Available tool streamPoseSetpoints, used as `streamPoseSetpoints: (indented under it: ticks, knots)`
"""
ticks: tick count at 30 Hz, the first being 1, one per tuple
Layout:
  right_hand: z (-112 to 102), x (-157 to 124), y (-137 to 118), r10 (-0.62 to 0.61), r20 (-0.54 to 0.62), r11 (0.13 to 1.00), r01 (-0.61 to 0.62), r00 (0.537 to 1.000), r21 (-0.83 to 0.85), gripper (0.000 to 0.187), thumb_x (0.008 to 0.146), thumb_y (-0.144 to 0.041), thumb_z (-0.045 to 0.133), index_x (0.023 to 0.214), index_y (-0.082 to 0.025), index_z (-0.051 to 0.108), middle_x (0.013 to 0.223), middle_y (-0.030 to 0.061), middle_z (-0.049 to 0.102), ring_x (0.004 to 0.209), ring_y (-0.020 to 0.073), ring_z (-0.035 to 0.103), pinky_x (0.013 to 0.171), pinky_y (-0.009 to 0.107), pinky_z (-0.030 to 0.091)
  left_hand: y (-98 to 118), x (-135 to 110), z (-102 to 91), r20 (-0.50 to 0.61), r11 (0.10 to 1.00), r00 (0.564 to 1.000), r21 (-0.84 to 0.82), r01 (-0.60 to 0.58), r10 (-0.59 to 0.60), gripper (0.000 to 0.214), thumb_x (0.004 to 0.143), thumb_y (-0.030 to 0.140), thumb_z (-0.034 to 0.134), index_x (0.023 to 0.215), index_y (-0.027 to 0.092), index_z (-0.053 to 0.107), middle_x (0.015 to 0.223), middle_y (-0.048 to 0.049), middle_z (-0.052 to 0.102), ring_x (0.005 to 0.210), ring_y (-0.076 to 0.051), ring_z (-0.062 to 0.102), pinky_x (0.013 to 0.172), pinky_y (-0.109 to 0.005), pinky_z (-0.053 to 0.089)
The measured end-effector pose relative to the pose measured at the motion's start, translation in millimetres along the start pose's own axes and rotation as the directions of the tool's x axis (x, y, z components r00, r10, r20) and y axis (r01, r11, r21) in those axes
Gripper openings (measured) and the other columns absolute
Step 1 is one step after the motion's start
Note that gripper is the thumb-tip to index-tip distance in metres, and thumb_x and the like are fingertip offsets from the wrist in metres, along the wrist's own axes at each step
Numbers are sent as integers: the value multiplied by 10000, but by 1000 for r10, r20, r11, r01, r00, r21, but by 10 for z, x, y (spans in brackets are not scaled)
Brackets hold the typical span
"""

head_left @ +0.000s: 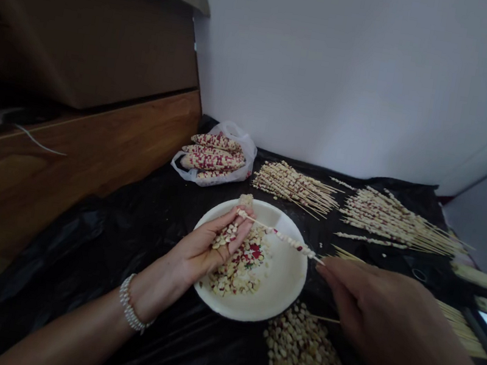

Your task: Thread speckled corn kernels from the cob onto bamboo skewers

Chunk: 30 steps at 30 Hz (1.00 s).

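Note:
A white bowl [283,281] on black plastic sheeting holds loose white and red corn kernels [241,268]. My left hand [210,245] rests over the bowl, palm up and cupped, with kernels lying in it; its fingertips pinch a kernel at the tip of a thin wooden skewer [281,236]. Several kernels are threaded along that skewer. My right hand [371,308] pinches the skewer's other end to the right of the bowl. A bead bracelet circles my left wrist.
A loose pile of kernels [303,355] lies in front of the bowl. Two heaps of threaded skewers [296,186] [397,219] lie behind it. A plastic bag of red-and-white corn cobs [213,156] sits at the back left beside a wooden cabinet [68,148]. Bare skewers [457,321] lie at right.

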State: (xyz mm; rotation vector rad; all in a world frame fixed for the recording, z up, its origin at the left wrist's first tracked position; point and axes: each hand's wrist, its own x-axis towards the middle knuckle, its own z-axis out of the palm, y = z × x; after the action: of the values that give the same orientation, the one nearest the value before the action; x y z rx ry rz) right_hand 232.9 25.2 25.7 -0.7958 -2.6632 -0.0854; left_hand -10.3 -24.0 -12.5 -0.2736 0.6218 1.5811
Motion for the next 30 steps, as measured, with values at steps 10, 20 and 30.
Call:
streamPoseSetpoints:
  ticks: [10, 20, 30]
  knots:
    - [151, 52, -76, 33, 124, 999, -31, 992, -15, 241, 855, -158, 392, 665, -223, 525, 570, -14, 569, 488, 120, 493, 479, 290, 239, -192, -12, -57, -63, 994, 997, 100, 53, -46, 416, 835, 12, 548, 1233, 129, 579, 1060, -121, 693, 949, -208, 687, 757, -271, 594]
    - [18, 57, 211, 142, 52, 931, -115, 989, -347, 185, 852, -209, 457, 734, -252, 592, 666, -15, 603, 551, 174, 540, 491, 297, 238, -126, -49, -32, -3, 990, 1000, 142, 20, -20, 396, 861, 54, 523, 1244, 140, 572, 1051, -109, 702, 973, -211, 682, 773, -274, 589]
    - [375, 161, -268, -193, -33, 974, 188, 981, -123, 406, 859, -142, 478, 1262, -98, 476, 931, 84, 615, 805, 198, 569, 689, 329, 421, -372, -129, -46, 5, 967, 993, 229, 115, -119, 336, 841, 70, 577, 1175, 104, 593, 962, -101, 731, 832, -157, 709, 805, -255, 556]
